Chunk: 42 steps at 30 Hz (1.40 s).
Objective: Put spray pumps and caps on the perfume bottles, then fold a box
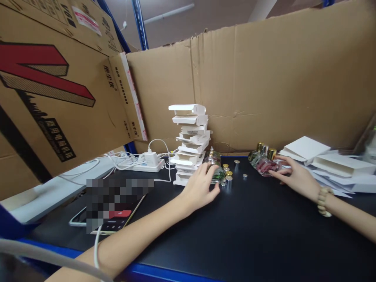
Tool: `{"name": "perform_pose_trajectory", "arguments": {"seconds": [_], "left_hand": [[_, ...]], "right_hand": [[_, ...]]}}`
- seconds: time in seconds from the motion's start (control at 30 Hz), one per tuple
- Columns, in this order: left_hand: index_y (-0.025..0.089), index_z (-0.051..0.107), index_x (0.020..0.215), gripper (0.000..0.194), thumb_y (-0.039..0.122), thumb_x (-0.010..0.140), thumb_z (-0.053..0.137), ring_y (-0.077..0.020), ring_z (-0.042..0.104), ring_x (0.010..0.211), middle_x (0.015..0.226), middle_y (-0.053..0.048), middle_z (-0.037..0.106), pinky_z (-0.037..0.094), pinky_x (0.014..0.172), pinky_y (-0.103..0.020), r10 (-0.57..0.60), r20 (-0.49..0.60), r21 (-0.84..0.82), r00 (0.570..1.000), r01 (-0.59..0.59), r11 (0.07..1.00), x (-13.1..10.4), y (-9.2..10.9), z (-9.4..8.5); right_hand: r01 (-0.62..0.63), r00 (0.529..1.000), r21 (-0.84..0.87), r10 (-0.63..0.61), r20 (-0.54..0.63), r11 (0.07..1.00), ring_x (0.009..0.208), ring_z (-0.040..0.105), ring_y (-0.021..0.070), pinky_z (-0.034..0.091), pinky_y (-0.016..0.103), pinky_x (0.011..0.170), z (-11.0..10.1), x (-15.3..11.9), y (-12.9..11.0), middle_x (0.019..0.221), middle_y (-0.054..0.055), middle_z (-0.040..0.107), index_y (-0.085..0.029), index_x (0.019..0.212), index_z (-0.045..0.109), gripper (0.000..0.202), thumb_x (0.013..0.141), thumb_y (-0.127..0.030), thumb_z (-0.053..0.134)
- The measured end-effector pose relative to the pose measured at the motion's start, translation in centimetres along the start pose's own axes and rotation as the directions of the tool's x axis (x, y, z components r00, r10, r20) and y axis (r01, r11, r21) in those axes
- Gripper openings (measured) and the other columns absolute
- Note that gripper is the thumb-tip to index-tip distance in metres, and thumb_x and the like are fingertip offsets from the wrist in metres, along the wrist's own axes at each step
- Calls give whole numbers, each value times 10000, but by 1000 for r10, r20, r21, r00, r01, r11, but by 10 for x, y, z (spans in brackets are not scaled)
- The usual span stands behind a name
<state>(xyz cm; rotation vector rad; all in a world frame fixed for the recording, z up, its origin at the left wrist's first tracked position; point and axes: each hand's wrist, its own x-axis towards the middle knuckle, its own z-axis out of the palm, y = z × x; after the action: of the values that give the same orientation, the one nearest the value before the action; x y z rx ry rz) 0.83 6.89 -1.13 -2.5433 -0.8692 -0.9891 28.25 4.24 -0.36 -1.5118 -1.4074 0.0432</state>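
Note:
My left hand is at the foot of a stack of small white boxes, its thumb and fingers curled round a green glass bottle. Other glass bottles stand close behind, one with a silver spray top. Loose gold and silver caps lie just right of that hand. My right hand, a beaded bracelet on its wrist, has thumb and fingertips at the edge of a pink glass bottle. That bottle lies in a cluster with gold caps; its hidden side and the far fingers cannot be made out.
Flattened and open white boxes are piled at the right. A phone, partly blurred out, lies at the left beside a power strip with white cables. Cardboard walls enclose the black tabletop.

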Motion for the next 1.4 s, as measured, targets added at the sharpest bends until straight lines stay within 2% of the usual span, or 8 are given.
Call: {"name": "perform_pose_trajectory", "arguments": {"seconds": [0.27,0.57,0.77,0.87,0.97,1.1,1.27,1.4], "left_hand": [[140,459,1169,382,214,799,404,-271,481,1057,1112,-139,464,489,810,-413,-10,52,184,999,0,983,0,5,-3],[197,460,1130,339,227,794,429,-233,497,1023,1076,-91,469,530,727,-352,-86,34,167,996,79,983,1,9,-5],[204,449,1125,293,236,835,421,-176,569,780,1051,-80,440,532,594,-314,-130,78,162,988,116,980,2,8,-5],[221,426,1150,305,245,846,421,-164,584,724,1046,-68,443,523,574,-310,-167,105,146,980,151,978,1,9,-5],[232,393,1192,347,251,846,418,-188,601,772,1012,-58,485,519,604,-313,-194,140,162,971,171,972,0,11,-5],[224,375,1222,383,278,845,413,-215,604,871,995,-55,562,513,681,-324,-191,169,128,967,171,977,0,12,-4],[216,395,1223,410,297,823,435,-223,619,821,942,-48,630,506,709,-353,-154,152,26,976,152,988,-2,9,-2],[222,391,1242,428,278,820,430,-193,623,720,912,-42,639,503,712,-344,-160,112,-34,981,164,986,-2,11,2]], "right_hand": [[-3,999,143,7,-33,990,643,645,212,539,306,428,2,7,16,941,132,619,-157,996,521,535,570,-471,601],[124,992,6,-124,27,992,634,652,215,526,356,575,2,7,21,1013,117,613,-180,1049,490,500,617,-421,568],[298,911,-156,-330,-247,942,559,551,154,486,419,740,0,2,7,905,99,559,-161,1054,481,442,671,-376,524],[349,885,-154,-379,-269,924,528,490,127,493,367,636,-1,-5,-6,901,93,523,-173,993,496,347,712,-376,492],[471,868,-116,-483,-114,875,532,472,117,463,292,509,2,-13,-15,884,81,517,-188,905,522,228,758,-350,458],[596,790,-42,-577,210,802,545,469,100,406,227,433,11,-25,-20,888,70,522,-196,893,557,185,796,-299,437],[645,677,-32,-551,488,764,530,457,93,397,210,486,17,-39,-29,695,4,488,-205,953,579,214,821,-275,425],[671,600,-1,-542,589,741,530,464,73,388,203,506,21,-45,-39,823,15,542,-219,1023,579,263,830,-262,407]]}}
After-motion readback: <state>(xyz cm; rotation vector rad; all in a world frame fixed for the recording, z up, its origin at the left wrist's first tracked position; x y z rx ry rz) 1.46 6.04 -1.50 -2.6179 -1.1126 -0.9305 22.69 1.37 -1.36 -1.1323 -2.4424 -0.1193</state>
